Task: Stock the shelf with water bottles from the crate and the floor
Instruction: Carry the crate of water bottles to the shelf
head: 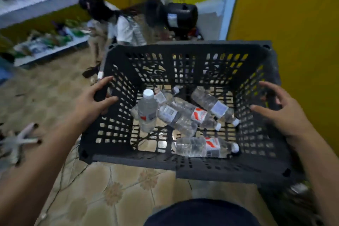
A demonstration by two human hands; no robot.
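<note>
A dark grey slatted plastic crate (139, 158) is in front of me above the patterned floor. Several clear water bottles with white caps are inside it. One bottle (147, 111) leans nearly upright at the left, two bottles (183, 113) lie crossed in the middle, another bottle (212, 105) lies to their right, and one bottle (203, 147) rests against the near wall. My left hand (95, 101) grips the crate's left rim, thumb inside and fingers outside. My right hand (275, 110) is at the right rim with fingers spread and curved, blurred, not clearly closed on it.
Another person (124, 29) bends down just beyond the crate. White shelves (45, 51) with blurred goods run along the left. A yellow wall (293, 24) stands close on the right. A black box-like object (181, 14) sits at the back, and a small object (20, 141) lies on the floor at left.
</note>
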